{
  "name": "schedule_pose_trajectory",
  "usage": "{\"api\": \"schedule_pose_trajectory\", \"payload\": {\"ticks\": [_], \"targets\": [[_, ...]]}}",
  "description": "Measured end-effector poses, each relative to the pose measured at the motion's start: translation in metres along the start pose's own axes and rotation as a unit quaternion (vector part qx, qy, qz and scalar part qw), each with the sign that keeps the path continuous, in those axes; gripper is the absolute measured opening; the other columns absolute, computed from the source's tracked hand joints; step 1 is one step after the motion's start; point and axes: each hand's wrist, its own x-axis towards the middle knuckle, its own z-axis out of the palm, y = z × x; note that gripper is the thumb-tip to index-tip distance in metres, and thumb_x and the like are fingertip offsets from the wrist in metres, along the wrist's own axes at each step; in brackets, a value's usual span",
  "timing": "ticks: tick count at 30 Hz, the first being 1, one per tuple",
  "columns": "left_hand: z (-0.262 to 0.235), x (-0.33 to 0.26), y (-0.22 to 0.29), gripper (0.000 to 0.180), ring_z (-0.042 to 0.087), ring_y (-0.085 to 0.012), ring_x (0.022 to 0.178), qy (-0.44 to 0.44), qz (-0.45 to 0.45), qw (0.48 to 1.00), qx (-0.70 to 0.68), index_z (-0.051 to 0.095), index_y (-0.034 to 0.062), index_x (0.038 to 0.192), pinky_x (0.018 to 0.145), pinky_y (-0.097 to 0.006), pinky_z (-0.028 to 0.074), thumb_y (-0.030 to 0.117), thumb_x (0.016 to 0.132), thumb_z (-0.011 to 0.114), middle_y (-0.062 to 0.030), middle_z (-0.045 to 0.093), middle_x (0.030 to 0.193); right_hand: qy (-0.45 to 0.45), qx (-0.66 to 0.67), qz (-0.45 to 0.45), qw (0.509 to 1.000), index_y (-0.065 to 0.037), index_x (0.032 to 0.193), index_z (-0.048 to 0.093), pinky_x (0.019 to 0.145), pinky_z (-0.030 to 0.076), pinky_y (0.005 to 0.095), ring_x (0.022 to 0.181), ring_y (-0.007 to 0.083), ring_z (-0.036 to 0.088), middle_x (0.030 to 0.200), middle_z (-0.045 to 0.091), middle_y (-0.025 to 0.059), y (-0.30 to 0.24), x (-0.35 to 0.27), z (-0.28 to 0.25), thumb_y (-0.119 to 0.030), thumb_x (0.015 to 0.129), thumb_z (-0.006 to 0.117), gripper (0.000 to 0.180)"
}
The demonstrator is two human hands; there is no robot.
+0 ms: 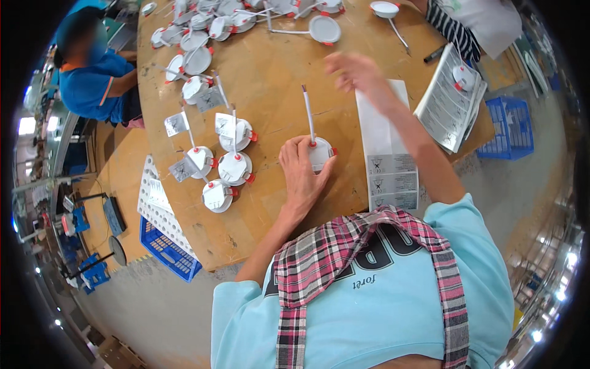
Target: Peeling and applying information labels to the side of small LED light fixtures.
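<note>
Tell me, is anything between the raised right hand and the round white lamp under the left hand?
Nothing visible: only bare wooden table lies between the right hand and the lamp, which the left hand holds.

The person wears a light blue short-sleeved T-shirt with large dark block lettering across the chest and a smaller line of dark script beneath it; the print reads upside down from the head view; a plaid cloth in pink, white and dark grey lies around the neck, its two ends running down the front, one on the left and one on the right, like a loose scarf; the sleeves end well above the elbows, leaving both forearms bare; the left hand (302,174) and the right hand (354,72) are bare too, with no gloves, rings or watch to be seen; the right hand is blurred.
</note>
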Motion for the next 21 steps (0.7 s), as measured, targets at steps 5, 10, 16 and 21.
{"api": "schedule_pose_trajectory", "payload": {"ticks": [5, 10, 16, 21], "targets": [[-0.004, -0.001, 0.0, 0.054, 0.044, -0.0329, 0.105, -0.007, -0.013, 1.0, 0.005, 0.05, 0.0008, 0.114, 0.093, -0.043, 0.032, 0.022, 0.071, 0.074, -0.0164, 0.048, 0.109, -0.106, -0.124, 0.019, 0.986, -0.004, 0.106, 0.063, 0.057, 0.043, 0.0193, 0.064, 0.0052, 0.054, 0.089, 0.064, 0.0042, 0.009, -0.006, 0.06, -0.018, 0.093, 0.052, 0.022], [-0.015, 0.011, 0.002, 0.056, 0.041, -0.0324, 0.112, 0.009, -0.03, 0.997, 0.065, 0.046, -0.0005, 0.121, 0.096, -0.044, 0.031, 0.02, 0.075, 0.072, -0.018, 0.047, 0.116, 0.122, -0.23, -0.15, 0.954, -0.002, 0.1, 0.064, 0.06, 0.047, 0.0252, 0.067, 0.0111, 0.06, 0.079, 0.066, 0.0056, -0.012, -0.022, 0.011, -0.022, 0.09, 0.057, 0.023], [-0.024, -0.003, 0.05, 0.05, 0.055, -0.0244, 0.101, -0.097, -0.133, 0.946, -0.278, 0.039, -0.0073, 0.127, 0.086, -0.035, 0.044, 0.013, 0.087, 0.06, -0.0193, 0.055, 0.113, 0.207, -0.327, -0.076, 0.919, -0.002, 0.097, 0.065, 0.066, 0.048, 0.0247, 0.074, 0.0147, 0.063, 0.084, 0.067, 0.0084, 0.01, -0.133, -0.028, -0.012, 0.09, 0.055, 0.016], [0.017, 0.009, 0.066, 0.044, 0.064, -0.0176, 0.076, -0.238, -0.208, 0.904, -0.29, 0.045, -0.0092, 0.119, 0.063, -0.026, 0.051, 0.021, 0.09, 0.059, -0.0164, 0.065, 0.093, 0.234, -0.347, -0.077, 0.905, 0.001, 0.098, 0.064, 0.073, 0.048, 0.0253, 0.08, 0.0144, 0.063, 0.087, 0.065, 0.0081, 0.031, -0.149, -0.023, -0.006, 0.09, 0.054, 0.015]]}}
